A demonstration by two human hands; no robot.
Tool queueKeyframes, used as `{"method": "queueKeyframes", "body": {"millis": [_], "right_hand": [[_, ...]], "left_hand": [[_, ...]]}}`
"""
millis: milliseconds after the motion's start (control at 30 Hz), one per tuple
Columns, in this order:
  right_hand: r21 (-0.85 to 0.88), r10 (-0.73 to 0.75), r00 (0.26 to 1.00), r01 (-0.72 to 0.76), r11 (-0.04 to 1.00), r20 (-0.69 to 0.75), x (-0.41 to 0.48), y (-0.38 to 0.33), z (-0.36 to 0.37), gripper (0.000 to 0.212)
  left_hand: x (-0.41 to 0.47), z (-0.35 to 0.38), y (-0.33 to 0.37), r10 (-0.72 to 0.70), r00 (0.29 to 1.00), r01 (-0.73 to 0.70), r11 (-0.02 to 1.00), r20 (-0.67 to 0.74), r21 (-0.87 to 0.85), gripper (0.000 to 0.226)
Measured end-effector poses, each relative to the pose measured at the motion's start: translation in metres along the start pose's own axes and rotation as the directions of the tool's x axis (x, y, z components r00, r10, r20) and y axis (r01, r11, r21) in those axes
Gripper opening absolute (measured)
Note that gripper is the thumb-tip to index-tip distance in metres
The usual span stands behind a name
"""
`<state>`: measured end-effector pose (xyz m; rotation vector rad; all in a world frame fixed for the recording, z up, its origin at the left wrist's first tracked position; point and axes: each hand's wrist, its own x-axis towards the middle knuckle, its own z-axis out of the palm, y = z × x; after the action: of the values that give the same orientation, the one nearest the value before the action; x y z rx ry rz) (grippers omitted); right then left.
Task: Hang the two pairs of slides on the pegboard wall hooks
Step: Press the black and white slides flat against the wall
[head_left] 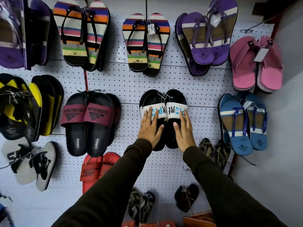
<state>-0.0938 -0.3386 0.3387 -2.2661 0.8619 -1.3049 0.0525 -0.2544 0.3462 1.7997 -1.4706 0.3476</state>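
A pair of black slides with white printed straps (168, 99) hangs at the middle of the white pegboard (127, 82), tied together at the top on a hook. My left hand (150, 128) lies flat on the left slide, fingers spread up onto its strap. My right hand (184, 130) lies flat on the right slide the same way. Neither hand curls around a slide. To the left, a second pair of black slides with maroon Adidas straps (88, 122) hangs on its own hook, untouched.
Other footwear crowds the pegboard: striped flip-flops (146, 45) above, purple ones (206, 36) upper right, pink (257, 64) and blue (244, 123) pairs at right, red slides (96, 169) below left, small dark sandals (186, 199) below. A grey wall (288, 128) ends the board at right.
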Motion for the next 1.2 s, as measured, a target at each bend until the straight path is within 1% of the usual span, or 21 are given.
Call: {"method": "queueKeyframes", "body": {"millis": [100, 200, 300, 367, 533, 633, 733, 800, 867, 967, 1067, 1200], "right_hand": [[0.018, 0.028, 0.997, -0.026, 0.999, -0.070, -0.001, -0.010, -0.001, 0.058], [0.050, 0.010, 0.976, 0.001, 0.999, -0.219, -0.004, -0.028, 0.006, 0.055], [0.020, -0.039, 0.951, 0.047, 0.999, -0.307, -0.009, -0.049, 0.023, 0.058], [0.003, -0.077, 0.949, 0.082, 0.997, -0.305, -0.011, -0.064, 0.039, 0.058], [0.075, -0.152, 0.962, 0.173, 0.982, -0.227, -0.015, -0.106, 0.091, 0.055], [0.100, -0.191, 0.969, 0.208, 0.973, -0.157, -0.018, -0.134, 0.126, 0.055], [0.075, -0.286, 0.954, 0.293, 0.953, -0.087, -0.020, -0.165, 0.159, 0.056], [0.026, -0.366, 0.929, 0.368, 0.930, -0.047, -0.020, -0.182, 0.178, 0.055], [-0.045, -0.413, 0.910, 0.414, 0.909, 0.038, -0.021, -0.194, 0.196, 0.056], [-0.158, -0.381, 0.911, 0.404, 0.901, 0.155, -0.019, -0.197, 0.214, 0.058], [-0.239, -0.320, 0.927, 0.361, 0.901, 0.195, -0.014, -0.191, 0.223, 0.061], [-0.273, -0.279, 0.927, 0.344, 0.898, 0.250, -0.008, -0.184, 0.227, 0.065]], "left_hand": [[-0.002, -0.010, 0.004, -0.006, 0.999, 0.003, 0.998, -0.042, -0.057, 0.065], [-0.007, -0.023, -0.001, -0.007, 0.991, -0.010, 0.992, -0.136, -0.124, 0.061], [-0.018, -0.038, -0.018, 0.006, 0.974, -0.030, 0.994, -0.226, -0.104, 0.057], [-0.027, -0.052, -0.036, 0.021, 0.964, -0.039, 0.997, -0.264, -0.064, 0.057], [-0.050, -0.095, -0.096, 0.051, 0.938, -0.035, 0.998, -0.342, 0.054, 0.060], [-0.063, -0.125, -0.131, 0.002, 0.922, 0.033, 0.996, -0.388, 0.084, 0.057], [-0.077, -0.149, -0.163, -0.067, 0.898, 0.120, 0.988, -0.435, 0.095, 0.058], [-0.082, -0.159, -0.181, -0.122, 0.892, 0.178, 0.980, -0.435, 0.090, 0.061], [-0.085, -0.164, -0.197, -0.165, 0.902, 0.218, 0.972, -0.400, 0.091, 0.064], [-0.084, -0.165, -0.216, -0.143, 0.941, 0.184, 0.977, -0.306, 0.110, 0.067], [-0.075, -0.163, -0.225, -0.145, 0.968, 0.170, 0.979, -0.205, 0.110, 0.068], [-0.072, -0.161, -0.233, -0.156, 0.980, 0.171, 0.978, -0.126, 0.120, 0.069]]}}
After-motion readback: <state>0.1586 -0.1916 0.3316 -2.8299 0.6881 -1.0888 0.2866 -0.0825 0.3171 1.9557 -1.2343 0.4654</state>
